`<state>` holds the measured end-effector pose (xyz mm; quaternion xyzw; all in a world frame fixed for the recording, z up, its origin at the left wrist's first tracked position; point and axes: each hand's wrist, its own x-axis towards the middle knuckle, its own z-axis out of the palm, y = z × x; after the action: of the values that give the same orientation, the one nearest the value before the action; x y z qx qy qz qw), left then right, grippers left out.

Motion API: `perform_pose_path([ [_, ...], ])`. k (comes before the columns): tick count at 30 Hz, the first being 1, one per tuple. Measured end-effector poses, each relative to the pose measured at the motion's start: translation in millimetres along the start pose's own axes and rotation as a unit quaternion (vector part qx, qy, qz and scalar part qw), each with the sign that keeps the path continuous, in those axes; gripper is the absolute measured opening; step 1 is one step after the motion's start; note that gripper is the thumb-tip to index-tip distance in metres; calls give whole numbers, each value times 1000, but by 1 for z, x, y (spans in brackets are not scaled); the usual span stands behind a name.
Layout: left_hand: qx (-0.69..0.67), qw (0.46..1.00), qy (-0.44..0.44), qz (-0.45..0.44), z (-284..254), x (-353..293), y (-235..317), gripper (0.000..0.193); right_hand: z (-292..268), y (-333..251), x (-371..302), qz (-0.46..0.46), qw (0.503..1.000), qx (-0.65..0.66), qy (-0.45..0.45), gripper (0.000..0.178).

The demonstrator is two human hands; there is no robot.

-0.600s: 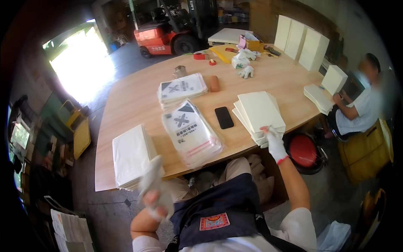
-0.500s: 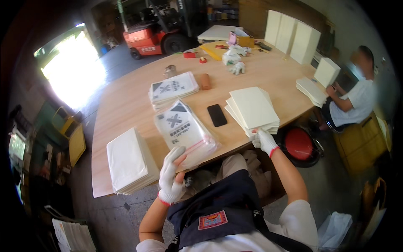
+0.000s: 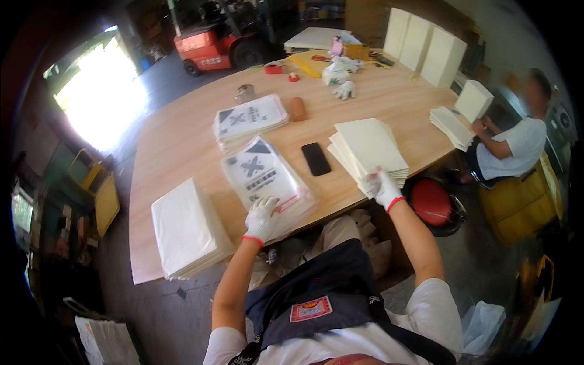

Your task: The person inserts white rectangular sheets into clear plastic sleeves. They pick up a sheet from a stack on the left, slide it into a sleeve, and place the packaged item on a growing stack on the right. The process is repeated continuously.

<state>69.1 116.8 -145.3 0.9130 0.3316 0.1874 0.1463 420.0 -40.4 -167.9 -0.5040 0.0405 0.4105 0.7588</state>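
My left hand (image 3: pixel 262 220), in a white glove with bare fingertips, lies on the near end of a stack of clear printed plastic bags (image 3: pixel 266 170), fingers stretched over the plastic. At the near corner of a fanned stack of cream-coloured sheets (image 3: pixel 371 147), my right hand (image 3: pixel 385 190), gloved the same way, has its thumb on top and grips the edge. How many sheets it holds is not clear. Between the two stacks lies a black smartphone (image 3: pixel 316 159). A tall pile of white plastic-wrapped packs (image 3: pixel 185 228) stands left of my left hand.
More printed bags (image 3: pixel 252 115) lie farther back beside a brown block (image 3: pixel 297 109). Gloves, tape and a yellow box (image 3: pixel 354 51) sit at the far side. Tall cream blocks (image 3: pixel 441 58) stand far right, near a seated person (image 3: pixel 511 140). A red stool (image 3: pixel 431 202) is right of the table (image 3: pixel 158 152).
My left hand has come down from the air onto the near end of the bags. The right hand has moved slightly farther onto the corner of the cream sheets.
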Motion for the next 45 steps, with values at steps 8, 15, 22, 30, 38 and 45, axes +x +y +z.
perform_pose_path([
  [8,234,941,-206,-131,13,27,-4,27,-30,-56,35,-66,997,36,5,11],
  [15,227,954,-125,-154,40,35,-39,31,-8,-33,-34,-72,993,-39,-88,16],
  [22,154,972,-62,-167,26,29,-46,34,-1,19,-105,142,934,-97,-312,36],
  [30,117,987,-8,-111,34,14,-57,28,-19,76,-109,162,943,-53,-287,28],
  [38,129,982,-13,-139,25,5,-49,31,-9,93,-137,157,966,-9,-206,27],
  [45,105,980,50,-165,13,6,-48,29,-17,105,-132,211,951,91,-208,18],
])
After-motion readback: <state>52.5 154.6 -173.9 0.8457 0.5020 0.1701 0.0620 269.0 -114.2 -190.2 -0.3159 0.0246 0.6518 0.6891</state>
